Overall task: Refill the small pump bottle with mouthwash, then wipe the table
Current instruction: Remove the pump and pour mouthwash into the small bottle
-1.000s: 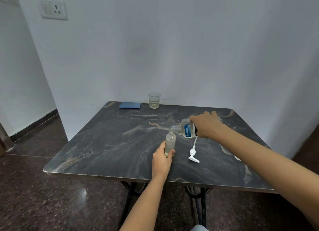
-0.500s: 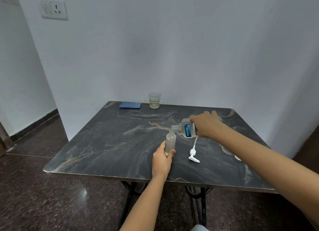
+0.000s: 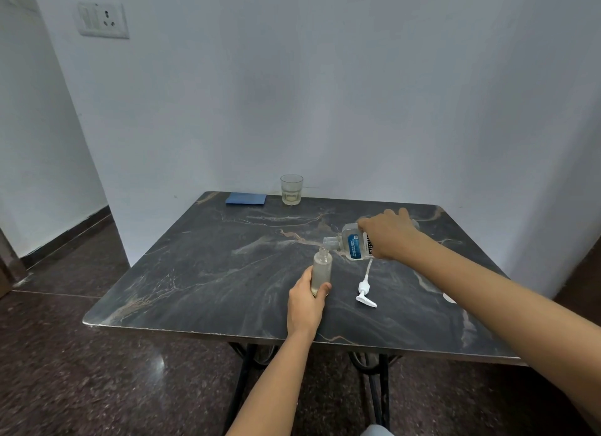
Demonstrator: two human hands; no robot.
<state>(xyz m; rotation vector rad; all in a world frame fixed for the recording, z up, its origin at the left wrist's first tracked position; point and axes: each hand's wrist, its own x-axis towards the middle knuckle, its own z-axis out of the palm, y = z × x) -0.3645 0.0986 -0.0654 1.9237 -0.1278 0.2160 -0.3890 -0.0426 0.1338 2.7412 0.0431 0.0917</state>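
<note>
Step in hand: the pour. The left hand [image 3: 305, 302] is wrapped around the lower body of the small pump bottle [image 3: 322, 269], which stands upright on the dark marble table [image 3: 195, 273] near the front edge, its neck open. The right hand [image 3: 388, 235] grips the mouthwash bottle [image 3: 353, 245] tipped almost onto its side, uncapped mouth just above and beside the small bottle's neck. A stream cannot be made out; a little pale liquid seems to sit low in the small bottle — so, by my reading, the fill is in its early part.

The pump head [image 3: 366, 289] lies on the table just right of the small bottle.

Next move calls for a slow tilt with the two mouths held aligned — the neck is narrow, spill likely. The blue cloth [image 3: 245, 198] waits at the far edge beside a glass [image 3: 291, 190]; wiping not yet begun.
</note>
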